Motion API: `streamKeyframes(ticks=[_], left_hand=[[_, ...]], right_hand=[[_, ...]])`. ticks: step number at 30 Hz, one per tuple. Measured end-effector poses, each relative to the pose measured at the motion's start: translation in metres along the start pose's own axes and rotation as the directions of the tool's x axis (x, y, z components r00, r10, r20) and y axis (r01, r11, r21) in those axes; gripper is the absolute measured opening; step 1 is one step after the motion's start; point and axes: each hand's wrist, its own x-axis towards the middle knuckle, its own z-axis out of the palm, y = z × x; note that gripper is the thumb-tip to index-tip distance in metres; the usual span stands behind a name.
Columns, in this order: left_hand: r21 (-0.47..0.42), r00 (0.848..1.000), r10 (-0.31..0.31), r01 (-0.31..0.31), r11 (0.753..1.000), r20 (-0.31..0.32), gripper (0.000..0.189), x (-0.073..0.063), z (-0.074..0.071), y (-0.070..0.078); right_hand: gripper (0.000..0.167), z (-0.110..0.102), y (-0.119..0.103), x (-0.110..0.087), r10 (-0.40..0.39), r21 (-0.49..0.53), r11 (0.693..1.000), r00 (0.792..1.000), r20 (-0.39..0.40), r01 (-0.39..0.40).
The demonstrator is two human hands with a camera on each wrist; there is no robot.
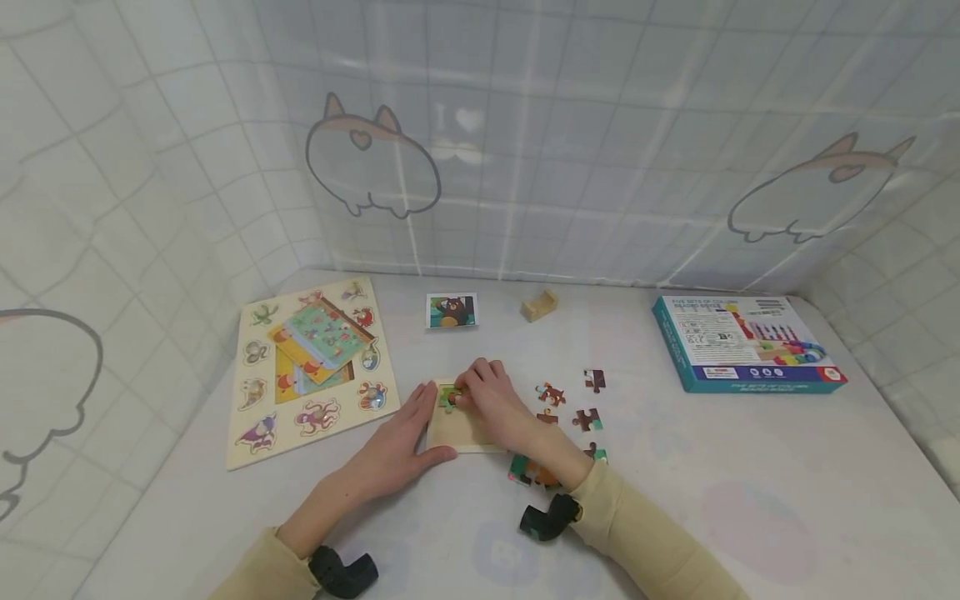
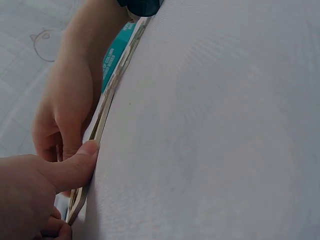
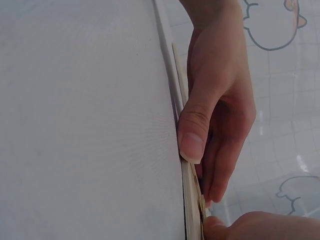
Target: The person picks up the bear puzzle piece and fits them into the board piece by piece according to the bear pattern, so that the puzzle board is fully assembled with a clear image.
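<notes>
A small wooden puzzle tray [image 1: 459, 435] lies on the table between my hands. In its far left corner sits a green and brown jigsaw piece [image 1: 447, 398]. My left hand [image 1: 399, 446] rests at the tray's left side, fingers fairly straight along that edge and thumb [image 2: 82, 162] against the near edge. Over the tray, my right hand [image 1: 491, 404] pinches a puzzle piece at the corner; the fingertips partly hide it. Loose brown jigsaw pieces [image 1: 587, 419] lie right of the tray, with green and orange ones [image 1: 522, 469] partly under the right forearm.
A picture card of a bear [image 1: 452, 311] and a small wooden holder [image 1: 539, 306] stand at the back. On the left, a sea-animal board [image 1: 251, 358] bears colourful cards [image 1: 322, 333]. A boxed toy set [image 1: 757, 343] lies at the right. A tiled wall covering rises behind.
</notes>
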Motion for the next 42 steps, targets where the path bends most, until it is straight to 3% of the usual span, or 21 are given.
streamKeyframes(ticks=[15, 23, 35, 42], left_hand=[[0.009, 1.0, 0.005, -0.005, 1.0, 0.001, 0.099, 0.0003, -0.0006, 0.0003], [0.012, 1.0, 0.008, -0.008, 1.0, -0.006, 0.099, 0.0007, -0.0013, 0.001], [0.014, 1.0, 0.012, -0.012, 1.0, -0.01, 0.098, 0.0001, 0.0002, 0.0009], [0.033, 0.998, 0.055, -0.054, 0.998, -0.035, 0.096, -0.0007, 0.0014, -0.0012]], right_hand=[[0.019, 0.0038, 0.0008, -0.0023, -0.065, -0.015, 0.998, 0.994, -0.084, 0.064], [0.032, 0.0046, 0.0, -0.0003, -0.021, -0.035, 0.999, 0.997, -0.071, 0.018], [0.03, 0.0081, 0.0002, -0.0006, 0.016, -0.058, 0.998, 0.998, -0.067, -0.019], [0.03, 0.0076, -0.0016, -0.0007, 0.027, -0.073, 0.997, 0.998, -0.062, -0.031]])
